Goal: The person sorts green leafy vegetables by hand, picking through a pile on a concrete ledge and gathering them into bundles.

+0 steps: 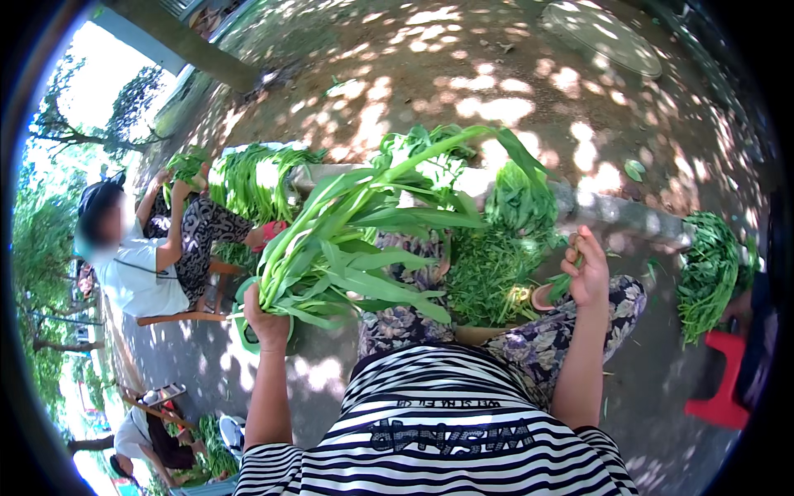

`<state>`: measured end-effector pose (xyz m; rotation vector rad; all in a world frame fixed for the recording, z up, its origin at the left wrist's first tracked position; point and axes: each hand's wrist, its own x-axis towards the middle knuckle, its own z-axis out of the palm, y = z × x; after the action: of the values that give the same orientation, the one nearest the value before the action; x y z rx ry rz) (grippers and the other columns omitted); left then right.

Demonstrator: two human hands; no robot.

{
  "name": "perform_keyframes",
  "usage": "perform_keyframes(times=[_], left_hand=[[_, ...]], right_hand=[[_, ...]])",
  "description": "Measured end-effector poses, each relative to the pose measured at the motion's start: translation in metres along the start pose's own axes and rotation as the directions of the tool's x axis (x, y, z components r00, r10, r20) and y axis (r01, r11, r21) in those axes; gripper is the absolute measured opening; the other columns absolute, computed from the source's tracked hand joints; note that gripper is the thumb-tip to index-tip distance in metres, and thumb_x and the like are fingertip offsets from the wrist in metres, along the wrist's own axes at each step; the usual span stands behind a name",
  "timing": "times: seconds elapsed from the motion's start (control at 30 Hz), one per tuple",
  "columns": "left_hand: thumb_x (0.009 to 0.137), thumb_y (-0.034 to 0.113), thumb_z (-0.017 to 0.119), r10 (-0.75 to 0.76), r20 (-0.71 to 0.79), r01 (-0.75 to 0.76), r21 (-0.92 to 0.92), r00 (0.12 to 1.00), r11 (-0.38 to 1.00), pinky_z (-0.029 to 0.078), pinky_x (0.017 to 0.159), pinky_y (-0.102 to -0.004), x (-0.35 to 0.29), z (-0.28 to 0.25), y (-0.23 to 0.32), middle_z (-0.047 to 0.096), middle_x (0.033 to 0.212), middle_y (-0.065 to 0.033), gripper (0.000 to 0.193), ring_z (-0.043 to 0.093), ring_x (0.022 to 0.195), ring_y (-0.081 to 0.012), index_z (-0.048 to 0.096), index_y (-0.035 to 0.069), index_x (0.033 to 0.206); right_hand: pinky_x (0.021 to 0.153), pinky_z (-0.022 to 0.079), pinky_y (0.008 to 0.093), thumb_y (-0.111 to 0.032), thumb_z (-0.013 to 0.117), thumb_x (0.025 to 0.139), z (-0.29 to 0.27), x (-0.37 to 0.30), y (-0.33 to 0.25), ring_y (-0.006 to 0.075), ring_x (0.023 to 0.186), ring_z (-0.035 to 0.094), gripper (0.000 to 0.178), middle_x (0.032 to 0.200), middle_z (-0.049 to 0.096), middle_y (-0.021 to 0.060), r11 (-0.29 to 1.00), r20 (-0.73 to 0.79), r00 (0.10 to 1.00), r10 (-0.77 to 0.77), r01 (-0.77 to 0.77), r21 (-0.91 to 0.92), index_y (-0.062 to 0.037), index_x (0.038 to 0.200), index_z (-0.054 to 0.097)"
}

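A big bunch of long-stemmed leafy greens, which look like water spinach (347, 240), is in my left hand (266, 324). My fingers wrap its stem end, and the leaves spread up and to the right over my lap. Out to the right, my right hand (589, 277) is raised with its fingers curled in. A small green leaf (559, 287) shows at its palm side, partly hidden by the fingers. Between my knees lies a loose heap of greens (480, 277) on the ground. Just beyond the heap, a bundle of greens (523, 198) leans on a low stone curb (622, 218).
More bundles (252, 178) lie along the curb at far left, another (709, 273) at right. A person (136, 269) on a wooden chair handles greens at left; another (141, 438) bends at lower left. A red stool (719, 380) stands right. Something green and rounded (248, 331) sits by my left hand.
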<state>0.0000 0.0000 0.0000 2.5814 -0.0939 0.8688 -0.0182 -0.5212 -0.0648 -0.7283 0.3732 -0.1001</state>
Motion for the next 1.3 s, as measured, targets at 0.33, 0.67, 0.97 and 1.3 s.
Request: perform_keyframes(times=[0.33,0.67,0.97,1.3], left_hand=[[0.066,0.011,0.069,0.021,0.072,-0.016,-0.075,0.997,0.997,0.042,0.064,-0.0343,0.012,0.011,0.025,0.054,0.077,-0.0107,0.029,0.054,0.072,-0.0293,0.053,0.003,0.088],[0.071,0.008,0.068,-0.047,0.061,0.065,-0.364,0.997,0.929,0.043,0.07,-0.0243,0.019,0.001,0.033,0.059,0.085,-0.004,0.029,0.054,0.076,-0.0123,0.054,0.001,0.096],[0.07,0.006,0.068,-0.097,0.121,0.141,-0.446,0.988,0.884,0.044,0.075,-0.0242,0.023,-0.007,0.028,0.06,0.094,-0.0041,0.036,0.055,0.082,-0.0122,0.053,0.0,0.102],[0.069,0.005,0.069,-0.176,0.139,0.219,-0.426,0.975,0.878,0.044,0.075,-0.0249,0.035,-0.012,0.044,0.061,0.094,-0.005,0.036,0.056,0.083,-0.013,0.054,-0.001,0.101]], right_hand=[[0.041,0.029,0.0196,-0.002,0.046,0.085,0.006,-0.009,-0.007,0.0089,0.056,0.043,0.029,0.087,0.05,0.005,0.999,-0.124,0.992,-0.001,0.007,0.051,-0.0087,0.113,0.046],[0.037,0.026,0.0172,-0.003,0.048,0.083,0.008,-0.01,-0.009,0.006,0.052,0.04,0.03,0.083,0.052,0.0049,0.999,-0.135,0.991,-0.009,0.015,0.041,-0.0077,0.113,0.047],[0.037,0.023,0.0165,-0.005,0.05,0.082,0.007,-0.015,-0.014,0.0041,0.049,0.036,0.029,0.081,0.052,0.0037,0.997,-0.125,0.992,-0.018,0.026,0.068,-0.0072,0.111,0.048],[0.035,0.022,0.0167,-0.005,0.047,0.084,0.005,-0.017,-0.013,0.0035,0.046,0.033,0.026,0.079,0.049,0.0022,0.99,-0.107,0.994,-0.013,0.027,0.135,-0.0079,0.109,0.049]])
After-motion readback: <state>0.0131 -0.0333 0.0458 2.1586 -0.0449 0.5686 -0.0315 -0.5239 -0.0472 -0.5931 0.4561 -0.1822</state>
